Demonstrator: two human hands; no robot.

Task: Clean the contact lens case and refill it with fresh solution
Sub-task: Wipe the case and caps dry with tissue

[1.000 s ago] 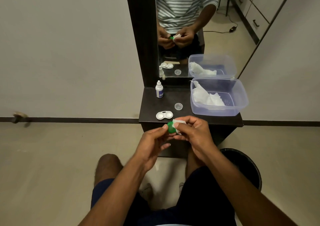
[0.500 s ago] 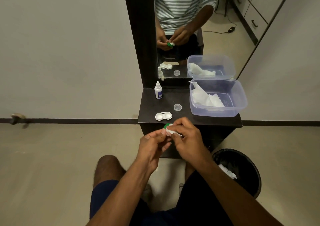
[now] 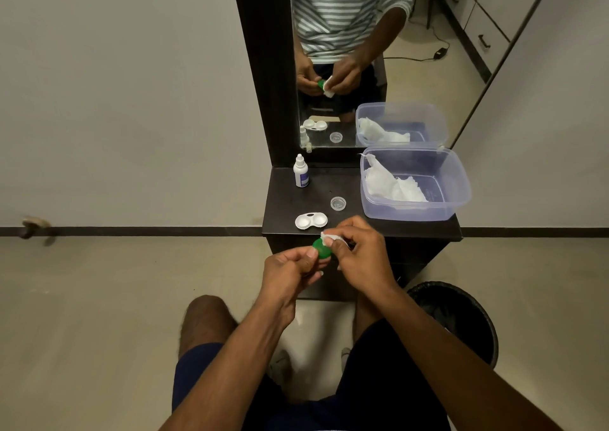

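— Looking leftmost first: left hand pinched on a green cap, held in the air just in front of the shelf, cap tilted with its round face turned up and toward the right hand. Differs from half a second back: more of the green disc showing, then mostly covered.

— And beside it?

— Right hand closed on a scrap of white tissue, pressed against the cap's upper right edge. Earlier lower, laid over the cap; now lifted onto the rim. Both hands shifted a touch right and up in the view.

— On the shelf, left to right?

— Bottle upright at the back left, nozzle up. Case near the front edge, just behind the hands, both white wells open and facing up, long axis running left to right, slightly raised at its right end. Unmoved since before. Clear cap lying flat just behind and right of the case, apart from it.

— Further right?

— Tub on the shelf's right end, crumpled tissues inside against its left wall. Same as before. Bin on the floor below right; white scrap seen inside it half a second ago, not made out now.
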